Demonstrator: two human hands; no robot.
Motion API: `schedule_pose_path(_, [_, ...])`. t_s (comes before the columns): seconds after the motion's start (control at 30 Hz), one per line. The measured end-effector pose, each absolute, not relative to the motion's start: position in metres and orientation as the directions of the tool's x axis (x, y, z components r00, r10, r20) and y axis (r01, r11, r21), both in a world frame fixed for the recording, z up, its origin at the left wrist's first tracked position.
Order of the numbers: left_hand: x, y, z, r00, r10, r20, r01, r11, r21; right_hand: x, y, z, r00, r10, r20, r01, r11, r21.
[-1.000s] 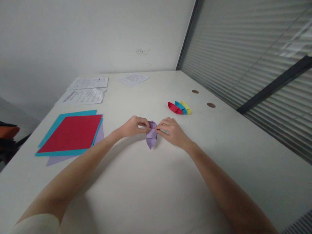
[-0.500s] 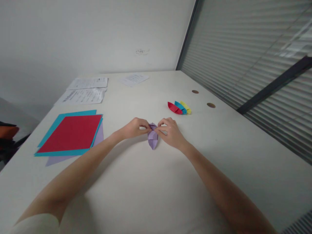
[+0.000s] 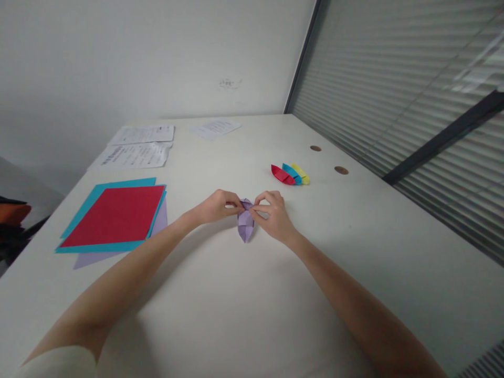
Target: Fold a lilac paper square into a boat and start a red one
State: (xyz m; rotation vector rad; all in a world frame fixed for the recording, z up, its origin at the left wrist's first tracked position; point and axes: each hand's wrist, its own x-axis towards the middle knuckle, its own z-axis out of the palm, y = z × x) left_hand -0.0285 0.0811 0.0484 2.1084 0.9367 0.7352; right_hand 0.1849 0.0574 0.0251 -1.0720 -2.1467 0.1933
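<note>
Pinching between thumb and fingers, left hand (image 3: 219, 206) and right hand (image 3: 273, 212) grip the purple paper (image 3: 246, 230) by its two sides; it sits between them, pointed near end toward the person, above the counter (image 3: 252, 294). Body already folded, boat-like; far end partly behind fingers, cannot tell which creases remain. Beyond right hand: three folded pieces (image 3: 291, 172), seemingly finished. Left of left hand: flat sheets (image 3: 114, 215), unfolded.

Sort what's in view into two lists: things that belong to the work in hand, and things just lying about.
In the work:
- purple folded paper, pinched by left hand and right hand
- probably the coloured sheets
- probably the three folded pieces, similarly shaped

Apparently just lying about:
- printed sheets, back left
</note>
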Motion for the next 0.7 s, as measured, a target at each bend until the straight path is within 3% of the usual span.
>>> schedule_pose_path(0.27, [-0.029,0.08,0.051,0.556,0.821,0.132,0.404,-0.406,0.82,0.182,0.054,0.026,-0.399,0.73,0.555,0.592,0.667,-0.453])
schedule_pose_path(0.4, [-0.026,0.076,0.054,0.592,0.763,0.26,0.39,-0.554,0.735,0.178,0.052,0.027,-0.366,0.741,0.563,0.564,0.658,-0.5])
schedule_pose_path(0.5, [-0.024,0.07,0.061,0.634,0.671,0.385,0.381,-0.704,0.6,0.176,0.051,0.028,-0.312,0.748,0.585,0.572,0.64,-0.513])
schedule_pose_path(0.7, [-0.022,0.059,0.076,0.663,0.629,0.406,0.425,-0.762,0.488,0.176,0.051,0.03,-0.184,0.766,0.616,0.542,0.602,-0.587])
